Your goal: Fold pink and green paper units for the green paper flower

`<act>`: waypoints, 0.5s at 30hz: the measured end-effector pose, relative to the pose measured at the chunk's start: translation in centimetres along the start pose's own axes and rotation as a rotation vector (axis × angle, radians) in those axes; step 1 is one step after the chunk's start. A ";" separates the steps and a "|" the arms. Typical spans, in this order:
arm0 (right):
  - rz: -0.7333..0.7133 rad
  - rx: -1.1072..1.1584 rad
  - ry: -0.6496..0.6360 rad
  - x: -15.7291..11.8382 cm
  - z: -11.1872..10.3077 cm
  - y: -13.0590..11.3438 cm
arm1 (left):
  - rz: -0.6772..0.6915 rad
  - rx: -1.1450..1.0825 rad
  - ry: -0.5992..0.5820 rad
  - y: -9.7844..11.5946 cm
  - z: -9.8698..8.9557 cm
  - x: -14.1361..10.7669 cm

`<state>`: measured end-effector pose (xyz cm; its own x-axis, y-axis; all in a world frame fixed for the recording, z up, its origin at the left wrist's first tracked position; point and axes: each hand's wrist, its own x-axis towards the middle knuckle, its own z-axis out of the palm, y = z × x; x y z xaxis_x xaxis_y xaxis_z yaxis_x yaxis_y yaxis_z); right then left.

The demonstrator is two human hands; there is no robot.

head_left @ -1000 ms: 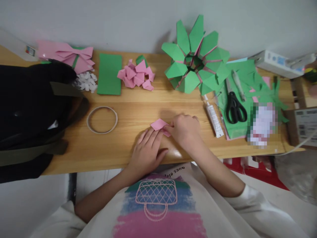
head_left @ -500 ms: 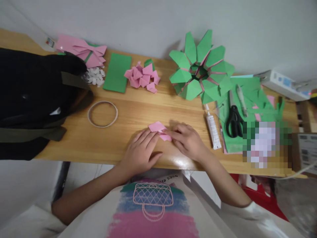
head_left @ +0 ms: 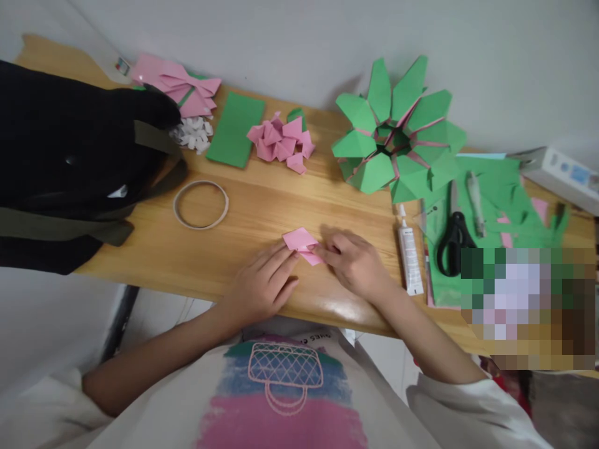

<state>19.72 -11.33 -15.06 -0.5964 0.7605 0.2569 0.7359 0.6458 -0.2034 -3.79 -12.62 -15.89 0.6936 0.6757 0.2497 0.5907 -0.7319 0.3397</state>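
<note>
A small folded pink paper [head_left: 301,239] lies on the wooden table in front of me, with a flap at its lower right. My left hand [head_left: 264,282] rests flat beside it, fingers stretched out and fingertips on the paper's lower left edge. From the right, my right hand [head_left: 353,262] reaches in with its index finger on the flap and the other fingers curled. Its thumb is mostly hidden. Behind the hands is a pile of folded pink paper pieces [head_left: 281,140]. A large green and pink paper ring [head_left: 397,134] stands at the back.
To the right lie a glue tube [head_left: 410,259], black-handled scissors [head_left: 453,240] and a pen-like tool [head_left: 476,202] on green paper sheets [head_left: 500,187]. At left are a tape ring [head_left: 201,204], a green paper stack [head_left: 236,130], white scraps [head_left: 194,133] and a black bag [head_left: 75,156].
The view has shifted and tilted slightly. My left thumb has drawn in closer to the fingers. The right index finger stays on the pink paper, which has barely moved.
</note>
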 end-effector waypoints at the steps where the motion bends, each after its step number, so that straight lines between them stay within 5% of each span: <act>1: 0.005 0.004 0.007 0.0 0.0 0.0 | 0.016 0.006 0.011 0.0 -0.1 0.0; 8: 0.019 0.083 -0.005 -0.1 0.2 0.2 | 0.067 -0.010 -0.167 0.2 -0.5 0.6; 15: 0.022 0.111 -0.019 -0.3 0.6 0.6 | 0.029 -0.034 -0.166 0.0 -0.6 0.5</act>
<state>20.17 -11.13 -15.79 -0.5874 0.7749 0.2334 0.7092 0.6318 -0.3128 -3.71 -12.28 -15.20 0.7701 0.6288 0.1077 0.5575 -0.7453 0.3656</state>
